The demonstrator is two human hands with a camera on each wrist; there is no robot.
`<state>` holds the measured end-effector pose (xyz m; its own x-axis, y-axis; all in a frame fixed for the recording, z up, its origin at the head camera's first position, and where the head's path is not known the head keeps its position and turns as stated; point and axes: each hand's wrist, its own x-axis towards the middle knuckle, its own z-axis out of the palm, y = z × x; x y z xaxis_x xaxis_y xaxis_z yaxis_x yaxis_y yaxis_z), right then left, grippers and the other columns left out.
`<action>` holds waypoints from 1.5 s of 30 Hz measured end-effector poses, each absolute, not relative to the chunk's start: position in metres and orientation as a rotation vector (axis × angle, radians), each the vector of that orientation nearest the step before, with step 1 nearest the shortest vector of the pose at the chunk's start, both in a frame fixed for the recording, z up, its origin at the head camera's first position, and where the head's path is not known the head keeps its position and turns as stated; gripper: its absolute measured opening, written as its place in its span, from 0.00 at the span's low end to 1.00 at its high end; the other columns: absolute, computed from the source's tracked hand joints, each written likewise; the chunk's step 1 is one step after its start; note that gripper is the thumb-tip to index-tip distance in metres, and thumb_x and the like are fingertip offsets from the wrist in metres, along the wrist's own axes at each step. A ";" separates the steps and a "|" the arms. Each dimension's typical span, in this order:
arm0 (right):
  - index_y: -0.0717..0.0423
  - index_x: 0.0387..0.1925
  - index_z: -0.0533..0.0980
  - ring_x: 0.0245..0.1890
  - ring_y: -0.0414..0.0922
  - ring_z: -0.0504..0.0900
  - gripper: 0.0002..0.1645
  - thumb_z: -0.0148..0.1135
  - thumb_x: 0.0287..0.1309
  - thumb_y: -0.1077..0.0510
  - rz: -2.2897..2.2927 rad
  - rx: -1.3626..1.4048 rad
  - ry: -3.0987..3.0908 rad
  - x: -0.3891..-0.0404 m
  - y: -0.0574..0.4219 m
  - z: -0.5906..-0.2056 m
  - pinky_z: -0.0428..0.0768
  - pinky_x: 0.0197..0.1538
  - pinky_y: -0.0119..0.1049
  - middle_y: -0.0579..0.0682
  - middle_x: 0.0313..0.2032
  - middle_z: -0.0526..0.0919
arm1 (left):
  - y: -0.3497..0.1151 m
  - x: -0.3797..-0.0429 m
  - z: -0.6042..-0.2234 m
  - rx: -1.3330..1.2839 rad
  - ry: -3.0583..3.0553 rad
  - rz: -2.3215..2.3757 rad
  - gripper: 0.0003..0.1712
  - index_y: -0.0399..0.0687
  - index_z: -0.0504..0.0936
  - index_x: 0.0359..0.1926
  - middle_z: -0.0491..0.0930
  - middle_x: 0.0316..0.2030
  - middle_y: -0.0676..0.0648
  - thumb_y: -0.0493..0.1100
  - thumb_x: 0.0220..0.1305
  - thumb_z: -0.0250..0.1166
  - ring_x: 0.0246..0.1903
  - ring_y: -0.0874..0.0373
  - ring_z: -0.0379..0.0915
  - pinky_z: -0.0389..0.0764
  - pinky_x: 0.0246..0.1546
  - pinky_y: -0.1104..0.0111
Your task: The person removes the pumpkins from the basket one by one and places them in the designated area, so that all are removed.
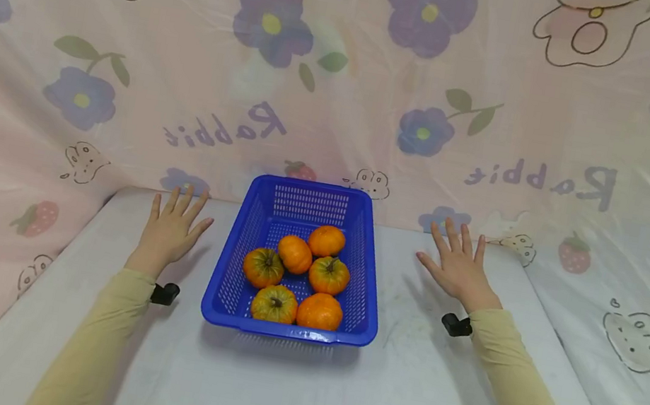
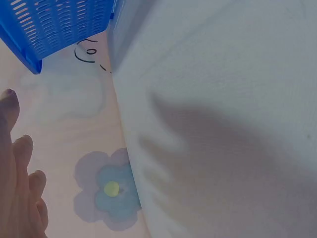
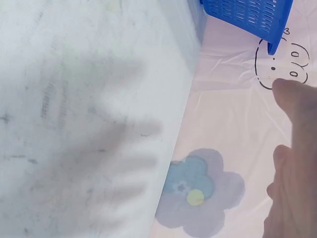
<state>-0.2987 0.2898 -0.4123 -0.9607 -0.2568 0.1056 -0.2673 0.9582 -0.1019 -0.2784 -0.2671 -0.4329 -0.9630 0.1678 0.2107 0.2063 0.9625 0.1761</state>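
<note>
A blue plastic basket [image 1: 370, 296] with slotted walls stands on the white table. Several small orange pumpkins [image 1: 294, 255] lie inside it, some with greenish tops, such as the pumpkin [image 1: 274, 304] at the near left. To the left of the basket is my left hand [image 1: 171, 227], palm down with fingers spread, apart from the basket. My right hand [image 1: 461, 268] is likewise spread on the other side, holding nothing. Both wrist views catch the fingers at the edge, with the hands' shadows on the table and part of the basket [image 2: 69, 22] at the top.
A pink curtain [image 1: 343, 91] printed with flowers and rabbits hangs behind the table and along both sides. The white table [image 1: 278, 402] extends in front of the basket. A small black device [image 1: 456, 325] sits at the right wrist, and another black device [image 1: 165, 293] at the left.
</note>
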 end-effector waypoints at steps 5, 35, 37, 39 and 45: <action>0.55 0.75 0.41 0.70 0.60 0.23 0.49 0.40 0.66 0.30 0.221 0.440 -3.025 -0.299 0.293 -0.409 0.22 0.64 0.63 0.61 0.73 0.32 | -0.267 -0.278 -0.431 -0.317 -2.890 -0.351 0.40 0.47 0.46 0.75 0.42 0.72 0.32 0.64 0.73 0.39 0.70 0.35 0.32 0.30 0.66 0.42; 0.68 0.66 0.60 0.58 0.64 0.68 0.31 0.49 0.71 0.51 1.374 0.542 -2.859 -0.292 0.291 -0.359 0.69 0.59 0.57 0.68 0.59 0.69 | -0.264 -0.261 -0.387 -0.462 -2.767 -1.623 0.32 0.34 0.56 0.70 0.60 0.63 0.27 0.50 0.75 0.48 0.61 0.31 0.60 0.70 0.54 0.45; 0.67 0.66 0.59 0.59 0.62 0.68 0.31 0.49 0.71 0.51 1.457 0.530 -2.851 -0.289 0.289 -0.354 0.68 0.60 0.55 0.67 0.59 0.68 | -0.262 -0.259 -0.384 -0.475 -2.737 -1.742 0.32 0.31 0.54 0.70 0.59 0.63 0.25 0.47 0.75 0.47 0.61 0.30 0.59 0.69 0.55 0.45; 0.66 0.67 0.59 0.61 0.61 0.67 0.31 0.49 0.71 0.51 1.539 0.521 -2.835 -0.287 0.285 -0.350 0.68 0.61 0.53 0.66 0.61 0.67 | -0.261 -0.257 -0.381 -0.470 -2.715 -1.845 0.32 0.29 0.52 0.70 0.58 0.64 0.24 0.47 0.76 0.46 0.61 0.30 0.58 0.67 0.56 0.45; 0.65 0.68 0.58 0.62 0.60 0.67 0.33 0.49 0.71 0.50 1.739 0.592 -2.767 -0.282 0.274 -0.341 0.68 0.61 0.50 0.64 0.64 0.64 | -0.255 -0.254 -0.377 -0.445 -2.662 -2.112 0.32 0.33 0.53 0.70 0.59 0.64 0.28 0.48 0.75 0.48 0.62 0.31 0.58 0.67 0.58 0.46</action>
